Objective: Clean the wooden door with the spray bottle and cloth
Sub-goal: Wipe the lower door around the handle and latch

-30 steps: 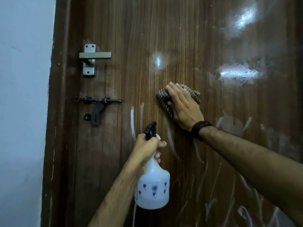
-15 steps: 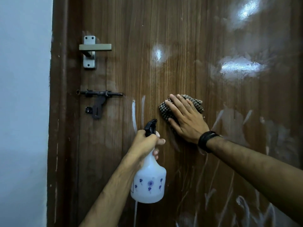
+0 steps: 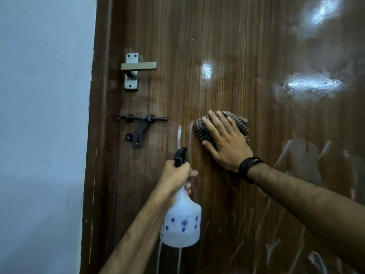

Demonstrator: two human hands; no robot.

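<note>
Your right hand [image 3: 225,143] presses the checked cloth [image 3: 240,123] flat against the door [image 3: 237,46], your left hand [image 3: 175,175] gripping the spray bottle [image 3: 181,224].

Cloth [image 3: 221,127] flat on door [image 3: 237,46], under right hand [image 3: 227,143]. Left of that grip, bottle [image 3: 182,222] in left hand [image 3: 175,177]. Farther left, bolt [image 3: 142,123], handle [image 3: 136,71] above.

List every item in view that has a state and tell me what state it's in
Brown wooden door: wet, streaked with foam runs.
White plastic spray bottle: upright, partly filled, gripped at the neck.
Checked cloth: bunched, pressed flat against the door.
Silver lever handle: horizontal.
Black slide bolt: knob hanging down.
Left hand: gripping the bottle.
Right hand: fingers straight, pressing the cloth.
</note>
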